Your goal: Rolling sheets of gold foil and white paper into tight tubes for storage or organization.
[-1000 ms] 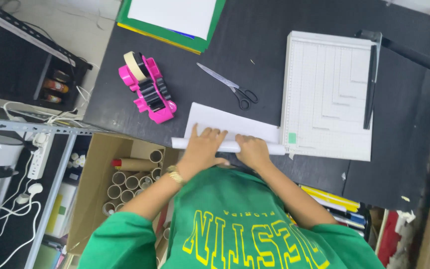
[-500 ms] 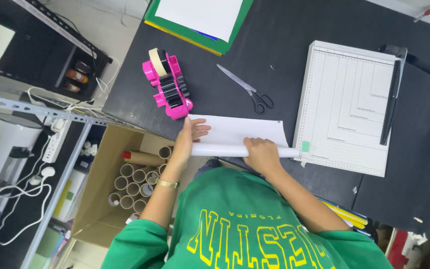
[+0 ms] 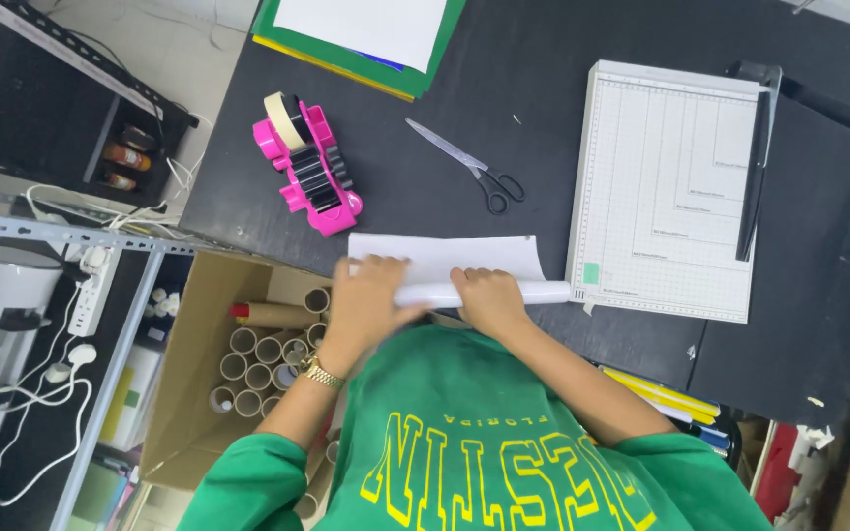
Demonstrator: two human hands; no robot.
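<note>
**Two hands press a half-rolled sheet at the edge of a dark worktable**

A person in a green sweatshirt, seen from above at the bottom of the frame, bends over the near edge of a black table. The left hand, a gold watch on its wrist, lies flat on a white sheet of paper, fingers spread slightly and pressing down rather than gripping. The right hand rests just beside it, fingers curled together over the rolled part of the sheet, a white tube that runs along the table's near edge and ends just short of the paper trimmer.

Below the table edge, at lower left, an open cardboard box holds upright cardboard tubes. Yellow strips show under the table at lower right.

Beyond the sheet, bare tabletop lies open between a pink tape dispenser at centre left and the white gridded trimmer at right, with only a pair of scissors lying in that gap. The trimmer's black blade arm runs down its right side. At the far edge, top centre, white paper sits on a green folder. A metal rack and white cables fill the left of the frame.
</note>
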